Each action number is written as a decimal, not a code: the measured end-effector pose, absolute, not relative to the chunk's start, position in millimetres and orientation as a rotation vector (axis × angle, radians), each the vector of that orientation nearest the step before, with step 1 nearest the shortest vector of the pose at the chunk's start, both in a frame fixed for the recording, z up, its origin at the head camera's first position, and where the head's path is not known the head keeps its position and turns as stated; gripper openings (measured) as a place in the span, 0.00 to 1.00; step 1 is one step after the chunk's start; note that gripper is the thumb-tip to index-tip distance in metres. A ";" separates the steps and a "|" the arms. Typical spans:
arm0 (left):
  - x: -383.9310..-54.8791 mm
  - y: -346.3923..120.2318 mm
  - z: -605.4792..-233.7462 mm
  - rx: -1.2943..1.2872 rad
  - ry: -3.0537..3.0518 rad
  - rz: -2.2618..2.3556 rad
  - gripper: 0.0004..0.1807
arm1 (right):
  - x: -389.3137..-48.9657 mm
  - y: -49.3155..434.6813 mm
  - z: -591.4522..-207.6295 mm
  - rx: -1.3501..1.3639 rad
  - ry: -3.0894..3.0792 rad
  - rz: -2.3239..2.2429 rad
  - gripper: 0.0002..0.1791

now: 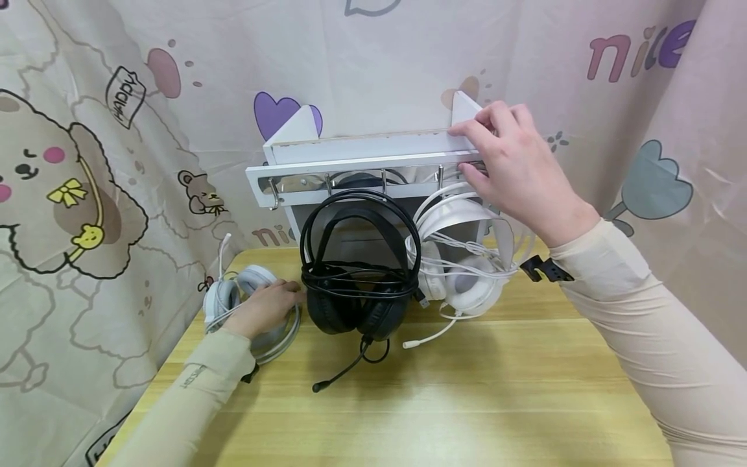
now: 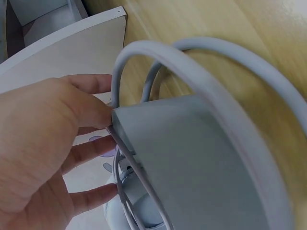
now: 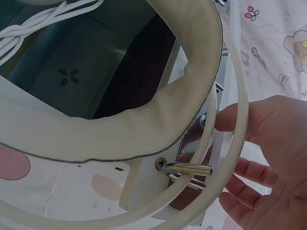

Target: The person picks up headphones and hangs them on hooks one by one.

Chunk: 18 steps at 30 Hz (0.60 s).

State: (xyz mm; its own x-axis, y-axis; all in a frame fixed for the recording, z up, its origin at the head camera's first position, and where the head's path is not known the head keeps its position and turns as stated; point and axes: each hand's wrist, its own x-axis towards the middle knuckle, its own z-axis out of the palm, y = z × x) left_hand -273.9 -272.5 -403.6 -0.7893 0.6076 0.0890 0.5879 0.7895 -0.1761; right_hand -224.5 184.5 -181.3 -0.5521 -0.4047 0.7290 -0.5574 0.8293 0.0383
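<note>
A white headset (image 1: 254, 277) with its cable looped round it stands at the left of the table. My left hand (image 1: 265, 308) holds it by the headband; in the left wrist view the thumb and fingers pinch the band's edge (image 2: 165, 139). A white hook rack (image 1: 362, 144) with a shiny metal strip stands at the back. My right hand (image 1: 519, 162) grips the rack's right end, fingers over the top and thumb at the front. Beside that hand a second white headset (image 1: 475, 295) hangs from a hook, its microphone pointing down. A black headset (image 1: 382, 318) hangs at the rack's middle.
The hooks (image 1: 273, 194) at the rack's left end carry nothing. Below the rack spreads a wooden table (image 1: 467, 402). A printed curtain (image 1: 379, 71) closes off the back and both sides.
</note>
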 end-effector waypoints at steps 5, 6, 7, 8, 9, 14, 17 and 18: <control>-276.1 -271.4 -403.6 -0.931 -2.870 0.216 0.26 | -225.4 184.0 -183.3 0.686 -2.227 0.252 0.23; -276.1 -271.1 -403.2 -0.933 -2.871 0.212 0.25 | -225.6 183.9 -183.6 0.686 -2.225 0.253 0.23; -276.1 -270.8 -403.1 -0.931 -2.875 0.205 0.24 | -225.8 183.7 -184.0 0.686 -2.223 0.253 0.23; -275.9 -270.5 -402.9 -0.929 -2.880 0.195 0.23 | -226.0 183.5 -184.2 0.687 -2.220 0.254 0.23; -275.8 -269.9 -402.2 -0.931 -2.878 0.187 0.22 | -226.1 183.4 -184.4 0.689 -2.217 0.256 0.23; -275.5 -267.4 -399.1 -0.909 -2.902 0.160 0.20 | -226.1 183.5 -184.7 0.692 -2.204 0.259 0.23; -275.8 -266.5 -398.0 -0.892 -2.922 0.163 0.19 | -226.2 183.9 -184.8 0.690 -2.205 0.258 0.23; -275.9 -266.4 -397.8 -0.890 -2.926 0.167 0.18 | -226.2 183.9 -184.9 0.691 -2.207 0.258 0.23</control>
State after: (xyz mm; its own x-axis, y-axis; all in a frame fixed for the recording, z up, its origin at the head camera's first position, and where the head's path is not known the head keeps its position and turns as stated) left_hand -275.9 -266.4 -397.8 -0.8283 0.5586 0.0438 0.5500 0.8255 -0.1268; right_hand -226.2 183.9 -184.9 -0.5373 -0.3939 0.7458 -0.5554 0.8307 0.0386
